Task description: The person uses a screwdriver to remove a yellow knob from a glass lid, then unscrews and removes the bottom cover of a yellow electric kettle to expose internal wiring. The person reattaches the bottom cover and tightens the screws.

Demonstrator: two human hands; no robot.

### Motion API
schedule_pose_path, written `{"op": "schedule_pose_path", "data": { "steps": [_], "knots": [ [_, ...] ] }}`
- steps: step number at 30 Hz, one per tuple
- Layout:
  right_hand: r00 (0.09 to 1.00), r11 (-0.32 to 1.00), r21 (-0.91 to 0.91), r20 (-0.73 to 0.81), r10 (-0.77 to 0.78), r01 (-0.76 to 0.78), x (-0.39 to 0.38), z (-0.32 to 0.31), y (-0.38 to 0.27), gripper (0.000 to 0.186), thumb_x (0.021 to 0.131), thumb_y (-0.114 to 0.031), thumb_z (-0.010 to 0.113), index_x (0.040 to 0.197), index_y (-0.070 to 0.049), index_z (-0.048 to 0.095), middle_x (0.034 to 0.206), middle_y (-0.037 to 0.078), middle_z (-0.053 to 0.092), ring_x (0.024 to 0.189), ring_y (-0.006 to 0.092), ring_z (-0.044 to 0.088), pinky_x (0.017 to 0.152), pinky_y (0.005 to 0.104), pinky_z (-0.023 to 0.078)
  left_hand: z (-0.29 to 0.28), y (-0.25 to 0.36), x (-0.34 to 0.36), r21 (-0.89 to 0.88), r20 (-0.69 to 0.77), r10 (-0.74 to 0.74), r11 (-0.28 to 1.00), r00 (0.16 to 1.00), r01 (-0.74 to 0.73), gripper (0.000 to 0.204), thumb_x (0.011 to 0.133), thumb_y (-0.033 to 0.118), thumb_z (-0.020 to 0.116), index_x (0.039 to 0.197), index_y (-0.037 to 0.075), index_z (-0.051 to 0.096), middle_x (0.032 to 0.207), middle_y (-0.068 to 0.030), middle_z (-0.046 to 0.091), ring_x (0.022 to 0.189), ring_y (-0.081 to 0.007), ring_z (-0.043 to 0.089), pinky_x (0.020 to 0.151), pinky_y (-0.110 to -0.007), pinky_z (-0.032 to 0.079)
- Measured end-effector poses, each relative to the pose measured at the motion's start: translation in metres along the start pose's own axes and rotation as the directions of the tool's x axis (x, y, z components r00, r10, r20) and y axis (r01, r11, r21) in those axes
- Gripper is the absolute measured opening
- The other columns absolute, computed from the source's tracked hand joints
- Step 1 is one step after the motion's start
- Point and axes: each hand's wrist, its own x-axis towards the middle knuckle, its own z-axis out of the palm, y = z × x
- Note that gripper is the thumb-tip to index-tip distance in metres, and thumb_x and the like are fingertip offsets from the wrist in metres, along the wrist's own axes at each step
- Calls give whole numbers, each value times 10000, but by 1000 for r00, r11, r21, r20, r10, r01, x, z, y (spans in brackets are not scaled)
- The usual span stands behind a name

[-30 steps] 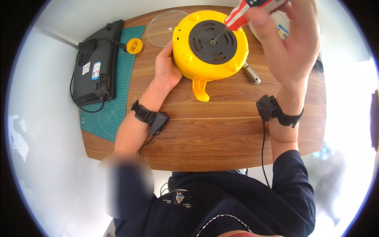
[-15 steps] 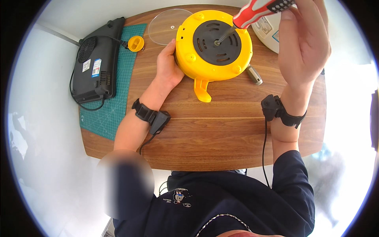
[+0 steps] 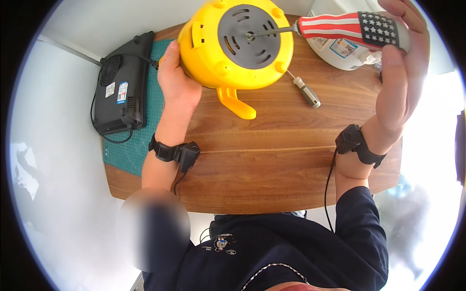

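Note:
A yellow round appliance body [image 3: 204, 68] is held up and tilted at the far side of the table, its slotted dark grey base plate [image 3: 233, 43] turned toward the right. My left hand [image 3: 177, 80] grips it by its left side, the fingers partly hidden behind it. A curved yellow handle [image 3: 236, 103] juts from its near side. In my right hand [image 3: 405, 72] is the end of a screwdriver [image 3: 335, 30] with a striped red-and-white handle and a starred dark section. The screwdriver lies almost level, its tip in the hole at the plate's centre.
Another screwdriver [image 3: 308, 93], with a grey handle, lies on the wooden table [image 3: 262, 155]. Left of my arm, a black appliance [image 3: 116, 92] with a fan grille and cord rests by a green cutting mat [image 3: 130, 154]. A white rounded appliance [image 3: 335, 53] stands at the far right.
The appliance body has moved left and away, and tilted toward the right. The screwdriver has swung down from a steep slant to nearly level, with my right hand shifting right and nearer.

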Motion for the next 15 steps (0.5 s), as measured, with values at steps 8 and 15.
{"op": "schedule_pose_path", "data": {
  "steps": [8,15],
  "knots": [
    [951,972,141,274,143,-186,-2,16,-10,449,893,-166,716,1268,1,535,1059,65,542,799,105,556,733,240,457,-10,35,12,120,38,310,942,950,-312,327,1131,199,397,1274,-14,600,1254,-112,670,1164,-226,645,1050,-384,507],
    [871,905,318,481,105,-284,10,12,21,409,967,-26,640,1341,-40,474,1104,47,551,830,84,593,714,220,494,-12,44,18,102,77,361,924,929,-368,281,1132,178,423,1230,-11,606,1184,-102,681,1094,-205,667,978,-353,542]
  ]
}}
